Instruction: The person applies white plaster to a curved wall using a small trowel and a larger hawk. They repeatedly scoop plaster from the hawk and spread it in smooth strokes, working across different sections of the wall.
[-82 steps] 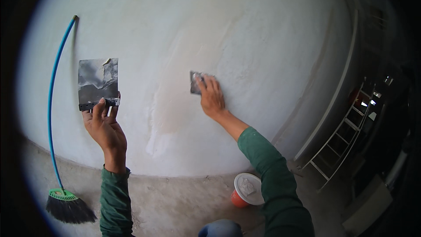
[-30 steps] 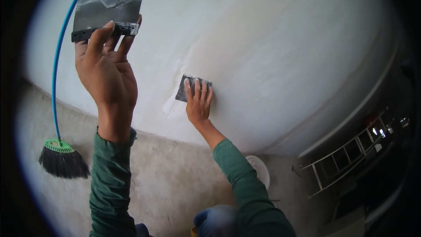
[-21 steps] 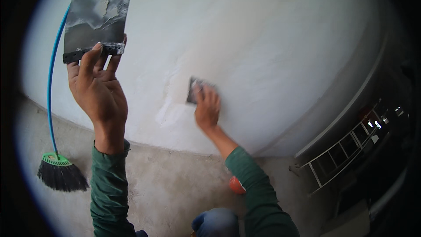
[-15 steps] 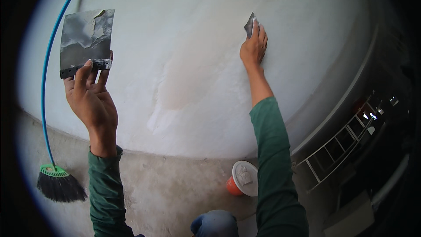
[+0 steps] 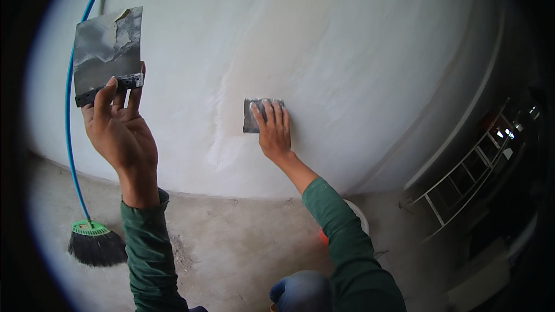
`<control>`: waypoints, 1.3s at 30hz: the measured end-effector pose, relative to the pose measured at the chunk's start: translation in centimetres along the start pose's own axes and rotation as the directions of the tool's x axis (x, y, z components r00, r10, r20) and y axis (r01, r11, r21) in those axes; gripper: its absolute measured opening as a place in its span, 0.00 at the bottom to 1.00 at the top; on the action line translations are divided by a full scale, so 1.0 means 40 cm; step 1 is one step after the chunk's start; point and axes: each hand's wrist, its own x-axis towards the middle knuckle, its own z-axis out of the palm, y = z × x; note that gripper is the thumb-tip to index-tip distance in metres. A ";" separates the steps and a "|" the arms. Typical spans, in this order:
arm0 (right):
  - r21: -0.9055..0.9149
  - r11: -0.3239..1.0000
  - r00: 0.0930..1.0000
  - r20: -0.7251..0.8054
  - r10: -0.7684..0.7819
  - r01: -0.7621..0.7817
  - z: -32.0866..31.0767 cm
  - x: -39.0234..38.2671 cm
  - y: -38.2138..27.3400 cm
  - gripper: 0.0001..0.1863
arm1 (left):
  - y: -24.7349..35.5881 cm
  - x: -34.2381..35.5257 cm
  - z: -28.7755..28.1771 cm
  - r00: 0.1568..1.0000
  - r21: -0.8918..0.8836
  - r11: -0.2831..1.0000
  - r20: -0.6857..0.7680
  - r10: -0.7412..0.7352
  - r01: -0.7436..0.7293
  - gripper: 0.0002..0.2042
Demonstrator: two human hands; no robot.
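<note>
My left hand holds up a wide putty knife by its dark lower edge, thumb in front and fingers behind. Some pale putty clings to the upper part of that blade. My right hand is closed on a second, smaller putty knife, with its blade laid against the wall and the fingers spread over it. Around this blade the wall carries a beige, damp-looking patch with whitish smears along its left side.
A broom with a blue handle leans on the wall at left. Behind my right forearm, a white-lidded orange bucket is partly hidden. A metal ladder stands at right on the concrete floor. My knee shows below.
My right hand has swept down and left across the wall with its putty knife, whose blade now faces me more flatly. The left hand still holds its knife up. The view has shifted slightly.
</note>
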 end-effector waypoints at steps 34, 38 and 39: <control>0.642 -0.633 -0.413 0.482 0.772 -0.433 0.350 -0.146 -0.621 0.31 | 0.089 0.053 0.010 0.979 0.125 0.986 0.187 0.084 -0.109 0.15; 0.634 -0.428 -0.238 0.366 0.900 -0.644 0.398 0.042 -0.708 0.34 | 0.143 0.062 0.007 0.905 0.462 0.799 0.361 0.226 -0.384 0.16; 0.648 -0.483 -0.256 0.418 0.872 -0.588 0.389 0.065 -0.735 0.34 | 0.151 0.066 0.008 0.902 0.477 0.788 0.369 0.222 -0.389 0.16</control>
